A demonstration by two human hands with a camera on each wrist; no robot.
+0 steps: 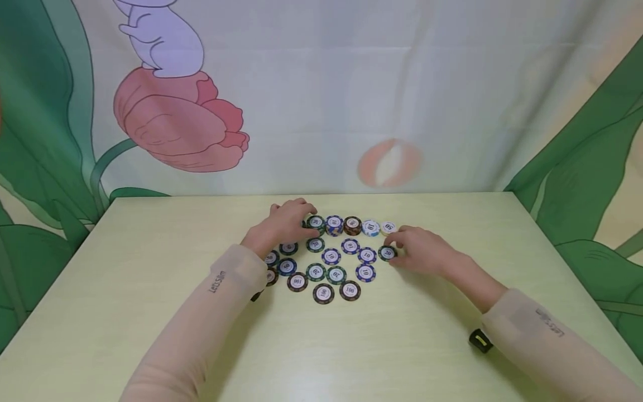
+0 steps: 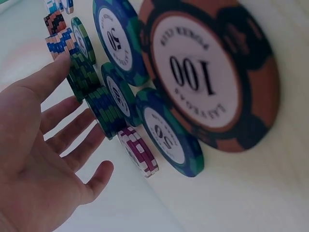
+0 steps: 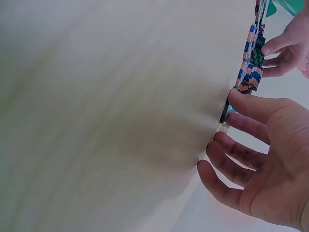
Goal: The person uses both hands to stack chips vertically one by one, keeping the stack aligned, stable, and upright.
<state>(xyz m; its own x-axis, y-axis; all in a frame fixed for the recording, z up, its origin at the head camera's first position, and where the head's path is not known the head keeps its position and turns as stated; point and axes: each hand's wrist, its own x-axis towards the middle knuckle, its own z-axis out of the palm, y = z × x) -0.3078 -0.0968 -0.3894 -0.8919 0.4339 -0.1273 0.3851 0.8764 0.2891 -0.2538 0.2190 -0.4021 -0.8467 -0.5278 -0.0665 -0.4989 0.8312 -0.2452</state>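
Note:
My left hand is at the back row, its thumb and fingers on either side of a stack of green poker chips. In the left wrist view the thumb of the left hand touches that green stack, and a blue-green stack stands by the other fingers. My right hand pinches a single green 20 chip at the right end of the spread. From the right wrist, the thumb and index of the right hand meet at the chip's edge.
Beside the green stack runs a row of stacks: blue, brown-black, light blue and cream. Several single chips lie flat in front, among them a blue 10 and a 100. A printed curtain hangs behind the table.

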